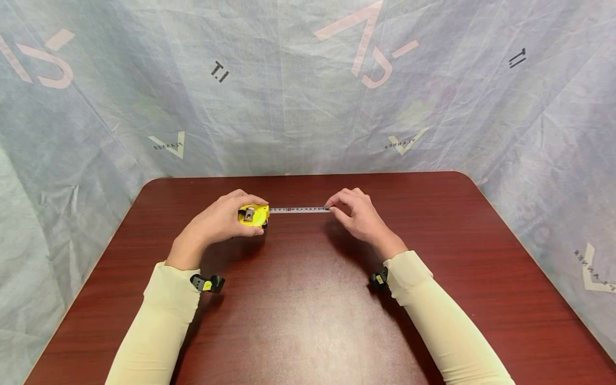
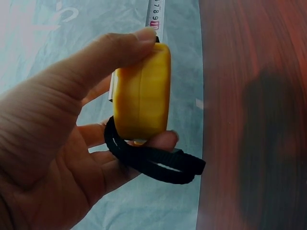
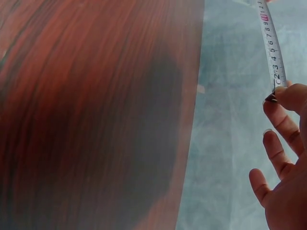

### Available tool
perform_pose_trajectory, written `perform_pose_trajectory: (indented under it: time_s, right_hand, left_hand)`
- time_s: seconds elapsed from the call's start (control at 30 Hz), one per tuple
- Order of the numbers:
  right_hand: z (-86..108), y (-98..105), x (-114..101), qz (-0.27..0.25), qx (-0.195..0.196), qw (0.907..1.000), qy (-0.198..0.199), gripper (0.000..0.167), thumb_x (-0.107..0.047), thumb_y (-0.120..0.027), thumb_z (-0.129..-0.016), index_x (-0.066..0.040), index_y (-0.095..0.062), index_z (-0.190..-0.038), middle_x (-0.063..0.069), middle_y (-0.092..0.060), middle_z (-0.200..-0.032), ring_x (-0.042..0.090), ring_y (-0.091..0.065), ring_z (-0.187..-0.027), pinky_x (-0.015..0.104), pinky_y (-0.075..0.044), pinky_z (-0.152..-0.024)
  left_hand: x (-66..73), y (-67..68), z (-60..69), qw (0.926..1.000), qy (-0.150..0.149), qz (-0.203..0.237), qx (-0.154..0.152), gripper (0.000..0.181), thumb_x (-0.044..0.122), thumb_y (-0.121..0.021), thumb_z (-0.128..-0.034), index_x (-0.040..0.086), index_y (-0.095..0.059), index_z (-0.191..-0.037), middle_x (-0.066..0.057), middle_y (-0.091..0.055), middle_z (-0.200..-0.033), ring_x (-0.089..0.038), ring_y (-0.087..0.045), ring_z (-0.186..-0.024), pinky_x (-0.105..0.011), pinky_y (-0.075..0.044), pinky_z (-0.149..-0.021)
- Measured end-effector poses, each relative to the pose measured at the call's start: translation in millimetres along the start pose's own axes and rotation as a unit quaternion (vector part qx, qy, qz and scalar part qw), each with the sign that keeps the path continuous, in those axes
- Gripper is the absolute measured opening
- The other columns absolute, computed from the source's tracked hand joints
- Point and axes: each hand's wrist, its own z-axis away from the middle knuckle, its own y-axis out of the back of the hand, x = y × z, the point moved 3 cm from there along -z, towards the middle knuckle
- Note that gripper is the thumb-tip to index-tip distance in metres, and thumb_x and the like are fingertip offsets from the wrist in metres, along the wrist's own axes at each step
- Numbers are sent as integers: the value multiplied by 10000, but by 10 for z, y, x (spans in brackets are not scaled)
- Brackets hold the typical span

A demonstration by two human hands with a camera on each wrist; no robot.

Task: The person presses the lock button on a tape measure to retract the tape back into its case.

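Note:
A yellow tape measure (image 1: 255, 215) is gripped between the thumb and fingers of my left hand (image 1: 218, 219), raised above the table. From its case a white blade (image 1: 303, 209) runs straight across to my right hand (image 1: 358, 214). There the thumb and index finger pinch the blade's dark end hook (image 3: 271, 97), while the other fingers spread apart. Printed numbers and a red ten mark show along the blade in the right wrist view. A black wrist strap (image 2: 158, 165) hangs in a loop from the case in the left wrist view.
The dark red wooden table (image 1: 308, 299) has rounded far corners. Behind it and at both sides hangs a pale grey printed sheet (image 1: 284, 96). Each wrist wears a small black camera, such as the left wrist camera (image 1: 208, 283), below a cream sleeve (image 1: 159, 331).

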Motion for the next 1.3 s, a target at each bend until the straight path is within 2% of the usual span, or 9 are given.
perform_pose_trajectory:
  time_s: [0.57,1.1,1.3]
  right_hand:
    - [-38,-97,-41,-21,-122,9998,-132,100,-67,-728,-952,-153,-741,-1002,-55,-692,-998,201,-521,-947,518,-335,-909]
    - [-84,-148,-107,3,-153,9999,-56,91,-70,-733,-951,-144,-734,-1005,-53,-691,-1018,204,-531,-959,521,-340,-928]
    - [-100,-167,-143,63,-159,9999,19,86,-75,-735,-953,-142,-734,-1007,-51,-694,-1020,204,-535,-960,496,-347,-897]
  left_hand:
    - [55,-57,-53,9999,21,66,-110,613,337,-888,-802,262,-662,-1366,-32,-569,-1236,-223,-554,-1028,-419,-480,-873]
    - [115,-77,-74,9999,-23,124,-108,617,343,-894,-793,257,-667,-1360,-34,-568,-1211,-227,-557,-1018,-419,-482,-866]
    - [128,-91,-86,9999,-33,83,-91,606,346,-893,-792,259,-672,-1350,-30,-571,-1207,-230,-556,-1024,-415,-478,-865]
